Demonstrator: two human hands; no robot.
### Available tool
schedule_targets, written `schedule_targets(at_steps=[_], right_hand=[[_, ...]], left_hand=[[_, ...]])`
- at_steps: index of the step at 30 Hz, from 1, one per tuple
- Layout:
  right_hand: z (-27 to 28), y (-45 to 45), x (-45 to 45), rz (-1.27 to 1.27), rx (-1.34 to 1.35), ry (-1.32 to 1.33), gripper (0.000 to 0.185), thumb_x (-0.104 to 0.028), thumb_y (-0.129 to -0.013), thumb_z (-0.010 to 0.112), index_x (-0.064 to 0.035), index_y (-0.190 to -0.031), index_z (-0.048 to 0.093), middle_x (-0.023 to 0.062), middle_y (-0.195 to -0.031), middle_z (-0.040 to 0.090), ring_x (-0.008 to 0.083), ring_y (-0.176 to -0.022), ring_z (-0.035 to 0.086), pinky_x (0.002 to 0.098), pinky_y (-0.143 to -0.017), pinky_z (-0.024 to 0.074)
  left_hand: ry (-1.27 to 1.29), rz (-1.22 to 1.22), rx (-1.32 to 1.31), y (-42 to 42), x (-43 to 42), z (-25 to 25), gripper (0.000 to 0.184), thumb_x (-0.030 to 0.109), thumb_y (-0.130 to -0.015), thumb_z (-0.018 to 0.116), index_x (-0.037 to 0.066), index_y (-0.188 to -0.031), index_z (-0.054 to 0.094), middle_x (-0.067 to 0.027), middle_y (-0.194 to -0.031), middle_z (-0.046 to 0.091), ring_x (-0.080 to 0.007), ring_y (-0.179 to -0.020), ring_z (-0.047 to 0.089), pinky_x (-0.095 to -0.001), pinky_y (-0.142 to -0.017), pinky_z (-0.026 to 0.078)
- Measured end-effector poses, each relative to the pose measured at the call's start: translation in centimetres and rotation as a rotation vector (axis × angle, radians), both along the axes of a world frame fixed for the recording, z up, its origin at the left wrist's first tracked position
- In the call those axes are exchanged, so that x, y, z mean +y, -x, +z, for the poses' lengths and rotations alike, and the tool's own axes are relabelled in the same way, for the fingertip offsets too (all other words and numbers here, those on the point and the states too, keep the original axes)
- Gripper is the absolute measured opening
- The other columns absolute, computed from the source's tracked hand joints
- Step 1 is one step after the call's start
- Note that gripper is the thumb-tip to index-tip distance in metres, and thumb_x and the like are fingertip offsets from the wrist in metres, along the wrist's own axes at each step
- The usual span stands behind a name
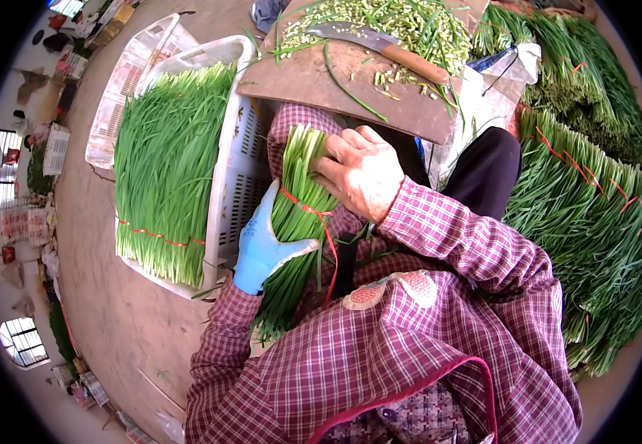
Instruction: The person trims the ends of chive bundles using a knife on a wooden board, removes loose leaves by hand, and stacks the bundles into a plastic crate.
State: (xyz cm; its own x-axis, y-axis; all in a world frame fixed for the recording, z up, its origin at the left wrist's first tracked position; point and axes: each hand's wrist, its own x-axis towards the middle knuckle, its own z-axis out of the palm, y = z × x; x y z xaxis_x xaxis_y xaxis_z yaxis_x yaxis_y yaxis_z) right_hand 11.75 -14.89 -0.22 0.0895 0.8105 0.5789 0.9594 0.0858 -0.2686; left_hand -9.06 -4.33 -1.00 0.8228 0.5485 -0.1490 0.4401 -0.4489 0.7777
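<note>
- Left hand (267,248), blue-gloved, grasping a red-tied green bundle (297,222).
- Right hand (365,176), fingers curled against its pale ends, beyond the grip.
- Crate (225,148), greens-filled, left of the grip.

Bright, soft daylight here, windows (20,342) glaring white at left, the fisheye view bending toward 4 black corners.

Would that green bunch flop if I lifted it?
The green bunch would probably flop at its leafy end, where leaves are thin. Its pale ends look straighter, so maybe stiffer. The red tie should help it stay together.
</note>
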Motion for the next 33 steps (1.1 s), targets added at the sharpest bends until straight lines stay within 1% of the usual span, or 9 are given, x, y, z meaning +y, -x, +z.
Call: schedule_targets(at_steps=[4, 9, 16, 19, 21, 23, 25, 27, 33], right_hand=[[0.0, 0.6, 0.7, 0.015, 0.022, -0.024, 0.009, -0.019, -0.069, 0.064, -0.0107, -0.069, 0.059, 0.0036, -0.077, 0.053, 0.0201, -0.08, 0.056, 0.0357, -0.074, 0.0422], [0.1, -0.4, 1.6, 0.108, -0.09, -0.021, 0.021, -0.02, -0.063, 0.069, -0.0092, -0.076, 0.056, 0.0044, -0.08, 0.05, 0.0236, -0.078, 0.054, 0.0371, -0.07, 0.0432], [2.4, -10.5, 0.1, -0.252, -0.361, -0.248, 0.01, -0.011, -0.066, 0.07, -0.0093, -0.073, 0.063, 0.0061, -0.076, 0.059, 0.0204, -0.074, 0.059, 0.0355, -0.065, 0.0509], [4.9, -18.1, -4.9, -0.663, -0.467, -0.055, 0.015, -0.027, -0.077, 0.074, -0.0139, -0.081, 0.068, -0.0006, -0.079, 0.063, 0.0174, -0.078, 0.063, 0.0375, -0.069, 0.0518], [6.1, -20.5, -7.9, -0.774, -0.558, 0.126, 0.018, -0.034, -0.08, 0.071, -0.0172, -0.085, 0.071, 0.0005, -0.082, 0.063, 0.0203, -0.08, 0.063, 0.0399, -0.071, 0.0502], [7.0, -18.3, -7.6, -0.859, -0.333, 0.446, 0.024, -0.04, -0.084, 0.068, -0.0156, -0.083, 0.072, 0.0026, -0.078, 0.066, 0.019, -0.073, 0.065, 0.0419, -0.071, 0.0509], [5.2, -15.8, -6.5, -0.623, -0.389, 0.285, 0.025, -0.038, -0.084, 0.069, -0.0132, -0.084, 0.071, 0.0041, -0.079, 0.068, 0.0194, -0.067, 0.066, 0.0406, -0.068, 0.0528], [3.8, -11.6, -4.1, -0.302, 0.033, 0.09, 0.025, -0.035, -0.084, 0.069, -0.0109, -0.086, 0.07, 0.0061, -0.078, 0.067, 0.0222, -0.066, 0.066, 0.0393, -0.065, 0.0541], [2.3, -6.5, -0.3, 0.0, 0.462, 0.345, 0.033, -0.042, -0.083, 0.066, -0.011, -0.091, 0.074, 0.0165, -0.078, 0.068, 0.0333, -0.076, 0.067, 0.0442, -0.073, 0.0528]], left_hand=[[-0.132, -0.02, 0.006, 0.1, -0.1, -0.4, 0.116, 0.035, -0.055, 0.092, 0.004, -0.147, 0.028, -0.0213, -0.136, 0.049, -0.0339, -0.123, 0.051, -0.0402, -0.101, 0.044], [-0.127, -0.022, 0.029, 0.2, 0.0, -0.2, 0.117, 0.035, -0.055, 0.092, 0.006, -0.148, 0.027, -0.0218, -0.136, 0.048, -0.0346, -0.124, 0.051, -0.0409, -0.102, 0.043], [0.112, 0.022, 0.033, 1.0, 0.9, -1.1, 0.119, 0.03, -0.056, 0.092, 0.004, -0.149, 0.023, -0.0214, -0.141, 0.045, -0.0339, -0.128, 0.047, -0.0413, -0.107, 0.039], [0.05, -0.022, -0.025, 1.0, 1.0, -1.1, 0.119, 0.028, -0.056, 0.092, 0.003, -0.149, 0.022, -0.02, -0.14, 0.047, -0.0315, -0.127, 0.048, -0.0405, -0.106, 0.04], [0.341, 0.058, -0.113, 1.1, 0.9, -1.3, 0.119, 0.027, -0.056, 0.092, 0.002, -0.149, 0.022, -0.0185, -0.139, 0.048, -0.028, -0.126, 0.049, -0.0392, -0.105, 0.041], [0.324, 0.046, -0.115, 1.0, 1.0, -1.4, 0.118, 0.027, -0.057, 0.092, 0.002, -0.149, 0.022, -0.0172, -0.138, 0.048, -0.0254, -0.125, 0.05, -0.0382, -0.104, 0.042], [0.15, -0.002, -0.09, 0.8, 0.9, -1.2, 0.118, 0.028, -0.056, 0.092, 0.002, -0.149, 0.023, -0.0177, -0.139, 0.048, -0.026, -0.125, 0.05, -0.0385, -0.104, 0.042], [0.14, 0.005, -0.08, 0.8, 0.8, -1.2, 0.119, 0.03, -0.056, 0.092, 0.002, -0.149, 0.023, -0.0184, -0.14, 0.047, -0.0269, -0.126, 0.049, -0.0388, -0.104, 0.042], [0.031, 0.007, -0.024, 1.0, 0.7, -1.4, 0.121, 0.034, -0.054, 0.093, 0.002, -0.148, 0.024, -0.0206, -0.142, 0.043, -0.0306, -0.129, 0.047, -0.0402, -0.105, 0.041]])
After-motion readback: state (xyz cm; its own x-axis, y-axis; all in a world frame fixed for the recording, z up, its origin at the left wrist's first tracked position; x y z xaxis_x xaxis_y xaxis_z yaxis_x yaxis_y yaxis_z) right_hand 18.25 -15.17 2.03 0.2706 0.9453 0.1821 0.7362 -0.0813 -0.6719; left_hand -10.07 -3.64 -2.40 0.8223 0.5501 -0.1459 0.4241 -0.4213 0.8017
